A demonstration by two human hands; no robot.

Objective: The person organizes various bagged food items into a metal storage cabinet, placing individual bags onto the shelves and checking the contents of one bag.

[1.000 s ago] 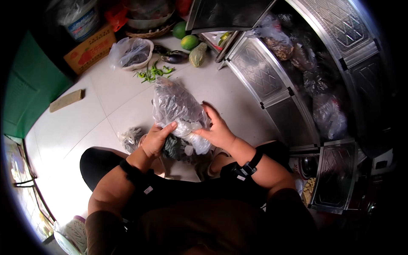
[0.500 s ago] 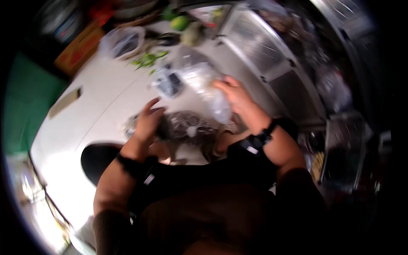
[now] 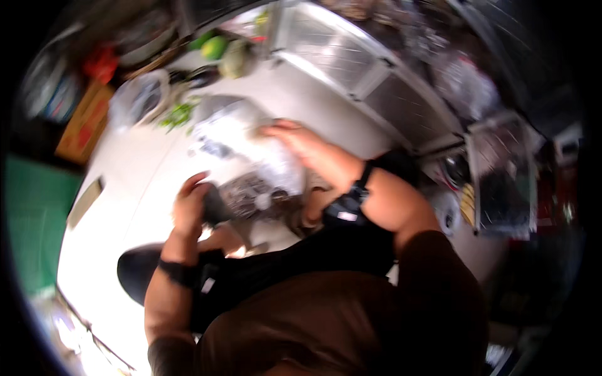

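My right hand (image 3: pixel 296 141) pinches a clear plastic bag (image 3: pixel 241 122) whose pale, shiny film spreads to the left and hangs down below the fingers. The bag's contents, if any, are blurred. My left hand (image 3: pixel 189 207) is raised to the left of it, fingers partly curled but apart, with nothing visible in them. Right beside that hand is a dark grey shape (image 3: pixel 216 205) that I cannot make out. Between my hands, on the floor, lies a bag of dark brown pieces (image 3: pixel 246 193). A small blue-grey packet (image 3: pixel 213 148) shows partly under the clear bag.
Green chillies (image 3: pixel 178 115) lie on the pale tiles beside a white plastic bag (image 3: pixel 139 100). Behind them are dark eggplants (image 3: pixel 204 76), a green fruit (image 3: pixel 214 47) and a pale gourd (image 3: pixel 236 59). A metal-framed cabinet (image 3: pixel 342 53) stands at the far right; a cardboard box (image 3: pixel 84 122) at left.
My view has swung, so the surroundings sit further left. My right hand has carried the clear bag leftward, over the blue-grey packet. The left hand stays beside the dark grey shape.
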